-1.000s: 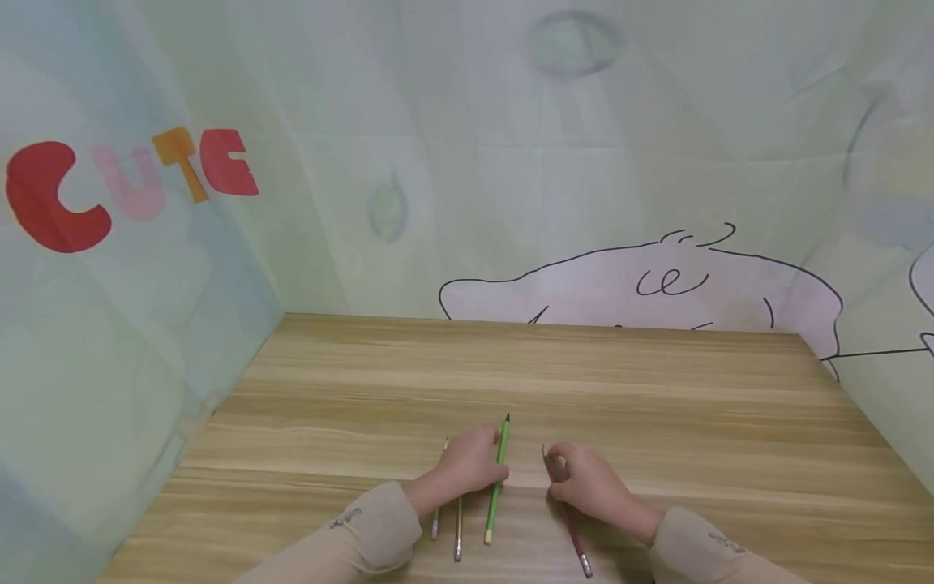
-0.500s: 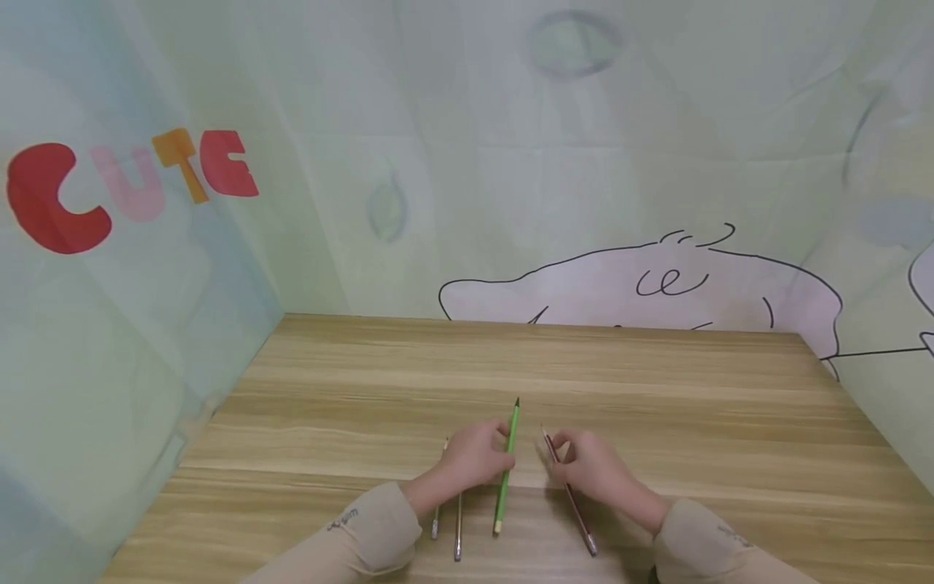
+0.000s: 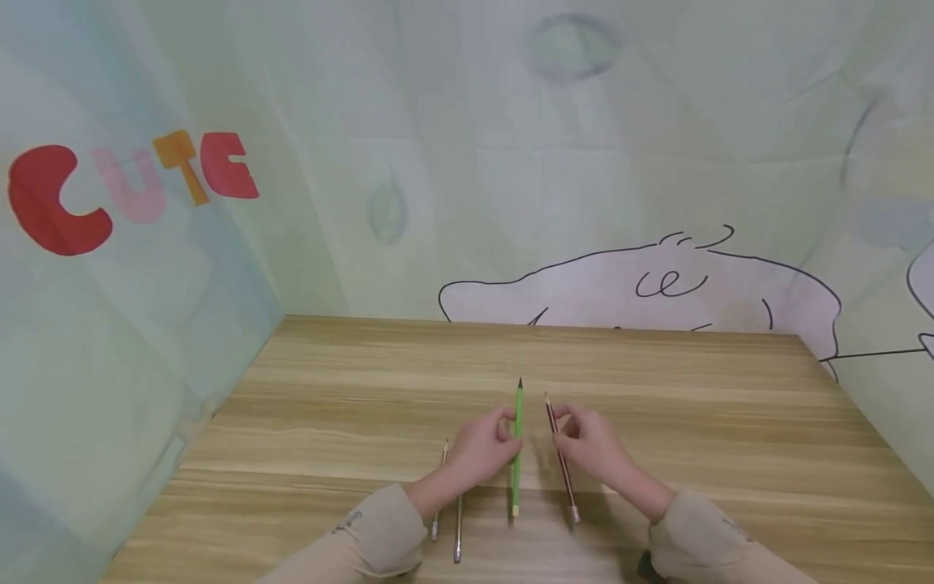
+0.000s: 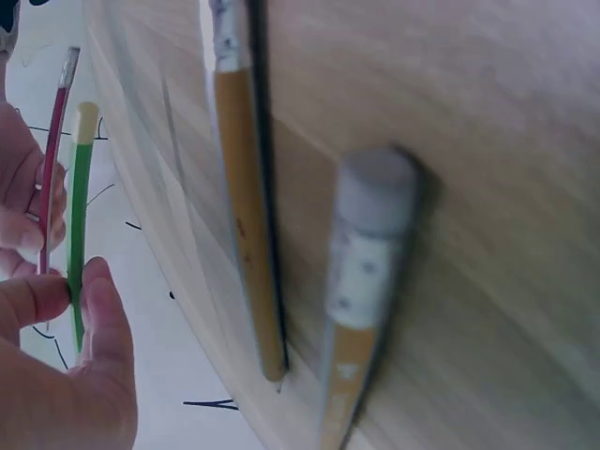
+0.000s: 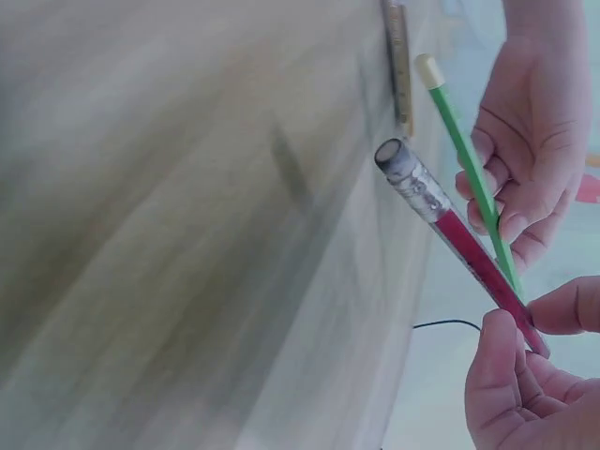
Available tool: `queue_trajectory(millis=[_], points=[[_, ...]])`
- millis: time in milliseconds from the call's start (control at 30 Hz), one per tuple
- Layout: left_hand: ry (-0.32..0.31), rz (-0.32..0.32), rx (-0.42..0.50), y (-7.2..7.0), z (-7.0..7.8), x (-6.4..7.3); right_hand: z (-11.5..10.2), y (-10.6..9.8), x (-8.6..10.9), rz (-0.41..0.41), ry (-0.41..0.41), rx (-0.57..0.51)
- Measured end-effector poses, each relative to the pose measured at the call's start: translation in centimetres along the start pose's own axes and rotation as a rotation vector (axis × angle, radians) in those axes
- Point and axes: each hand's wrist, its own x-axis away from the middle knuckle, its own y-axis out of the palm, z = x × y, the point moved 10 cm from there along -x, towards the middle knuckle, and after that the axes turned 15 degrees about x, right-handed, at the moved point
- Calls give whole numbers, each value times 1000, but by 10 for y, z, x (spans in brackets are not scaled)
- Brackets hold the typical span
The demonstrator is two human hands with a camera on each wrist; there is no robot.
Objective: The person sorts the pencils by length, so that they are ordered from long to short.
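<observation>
In the head view my left hand pinches a green pencil between thumb and fingers. Its dark point faces away from me and its pale yellow end toward me. To the right, my right hand pinches a dark red pencil with a silver band and an eraser at the near end. The two pencils stand a small gap apart, points leaning toward each other. In the right wrist view, the red pencil is raised over the tabletop, its shadow lying below.
Left of the green pencil, two yellow-brown pencils with eraser ends lie on the wooden table: one and another, partly under my left forearm in the head view. A printed cloth wall borders the table's back and sides.
Both hands have moved forward, away from me, with their pencils. The red pencil has lifted, and the green and red pencils are closer together. The two yellow-brown pencils have stayed put.
</observation>
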Motion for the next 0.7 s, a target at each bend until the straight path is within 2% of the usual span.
queue_trajectory(millis=[233, 367, 533, 700], points=[[11, -2, 132, 7, 2, -2, -1, -1, -2, -16, 37, -148], [20, -12, 195, 11, 2, -3, -1, -1, -3, 4, 64, -213], [26, -25, 247, 16, 4, -3, -3, 0, -4, 25, 74, -275], [19, -29, 262, 18, 6, -3, -3, 4, -3, 15, 62, -300]])
